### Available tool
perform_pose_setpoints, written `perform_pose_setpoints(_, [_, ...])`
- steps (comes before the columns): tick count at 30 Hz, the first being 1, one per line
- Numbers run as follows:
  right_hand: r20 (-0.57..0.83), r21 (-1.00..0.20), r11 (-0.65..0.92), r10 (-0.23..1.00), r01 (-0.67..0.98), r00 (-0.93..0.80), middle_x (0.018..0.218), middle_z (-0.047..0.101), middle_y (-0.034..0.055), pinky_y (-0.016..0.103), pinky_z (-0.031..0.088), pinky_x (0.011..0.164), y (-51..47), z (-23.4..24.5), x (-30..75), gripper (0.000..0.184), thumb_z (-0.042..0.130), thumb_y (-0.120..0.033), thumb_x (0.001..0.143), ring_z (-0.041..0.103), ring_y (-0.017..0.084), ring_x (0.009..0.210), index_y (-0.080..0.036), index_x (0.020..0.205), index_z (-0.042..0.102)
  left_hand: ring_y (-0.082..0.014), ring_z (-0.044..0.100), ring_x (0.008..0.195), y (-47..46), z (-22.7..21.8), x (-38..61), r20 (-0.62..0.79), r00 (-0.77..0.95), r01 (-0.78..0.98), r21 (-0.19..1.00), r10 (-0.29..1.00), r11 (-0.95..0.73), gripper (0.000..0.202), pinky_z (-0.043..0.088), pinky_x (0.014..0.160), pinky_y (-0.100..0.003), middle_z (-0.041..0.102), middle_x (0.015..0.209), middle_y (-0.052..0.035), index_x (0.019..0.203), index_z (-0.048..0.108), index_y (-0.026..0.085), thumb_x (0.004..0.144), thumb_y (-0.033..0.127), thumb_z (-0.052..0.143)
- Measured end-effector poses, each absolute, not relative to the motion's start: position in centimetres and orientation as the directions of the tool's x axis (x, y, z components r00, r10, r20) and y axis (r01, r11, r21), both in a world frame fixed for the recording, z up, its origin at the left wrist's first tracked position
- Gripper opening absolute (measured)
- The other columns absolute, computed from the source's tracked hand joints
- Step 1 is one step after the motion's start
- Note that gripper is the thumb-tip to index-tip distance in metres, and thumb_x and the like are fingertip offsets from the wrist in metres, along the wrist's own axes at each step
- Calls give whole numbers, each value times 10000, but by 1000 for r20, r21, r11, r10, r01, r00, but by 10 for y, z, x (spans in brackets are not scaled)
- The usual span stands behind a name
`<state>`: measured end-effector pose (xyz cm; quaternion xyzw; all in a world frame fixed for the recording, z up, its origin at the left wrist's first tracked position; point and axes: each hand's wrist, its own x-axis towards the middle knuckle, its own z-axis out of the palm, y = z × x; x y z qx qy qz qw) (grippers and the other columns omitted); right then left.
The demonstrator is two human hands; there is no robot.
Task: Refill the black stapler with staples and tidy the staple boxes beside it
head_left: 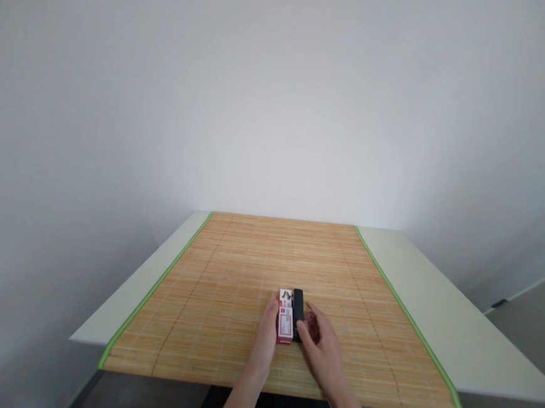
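Small red-and-white cardboard boxes [285,324] sit on the bamboo mat, close to its front edge. The end farther from me carries a picture of a dark object. Right against them lies a long, narrow black object [298,306] that looks like a stapler. My left hand [267,332] rests along the left side of the boxes, fingers straight and flat. On the other side, my right hand [321,340] has its thumb at the black object's near part, and its fingers curve loosely apart from the thumb. Neither hand wraps around anything.
The bamboo mat [249,259] with green edging covers the middle of a white table [418,272] and hangs over its front edge. A plain white wall [280,104] stands behind. At the right is a grey panel [542,313] with a dark fitting.
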<state>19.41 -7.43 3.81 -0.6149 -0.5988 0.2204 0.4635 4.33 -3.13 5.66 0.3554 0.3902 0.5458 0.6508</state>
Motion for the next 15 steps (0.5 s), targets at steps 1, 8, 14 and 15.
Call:
perform_pose_setpoints(1, [313,-794,164,936,585,163,1327,662,114,478,503,1050,-77,35,195,653,628,-512,920,625,303,1209,-232,1493,488,-300,412,1482,-34,55,41,-127,103,-441,883,986,160,549,227,1278,-490,564,1503,-76,1390,626,232,945,551,597])
perform_pose_setpoints(8, [292,-586,243,953,773,-79,1576,475,86,578,272,1251,-78,24,200,877,746,-435,825,443,322,1456,-282,1591,347,-250,293,1540,-44,41,51,-117,82,-397,907,990,140,562,206,1292,-430,351,1646,-14,1498,513,272,984,498,543])
perform_pose_setpoints(14, [323,-569,241,945,786,-57,1543,516,78,595,347,1218,-78,21,200,813,734,-404,853,505,334,1409,-306,1577,377,-230,225,1561,-47,29,56,-101,73,-316,941,992,119,615,180,1300,-423,293,1672,-12,1563,407,274,1012,540,466])
perform_pose_setpoints(15, [328,-566,241,943,789,-53,1540,520,77,593,355,1216,-78,21,200,807,737,-405,854,516,335,1399,-309,1573,385,-231,218,1563,-48,28,56,-97,81,-297,948,992,117,628,179,1300,-423,276,1677,-13,1574,386,268,1015,546,452])
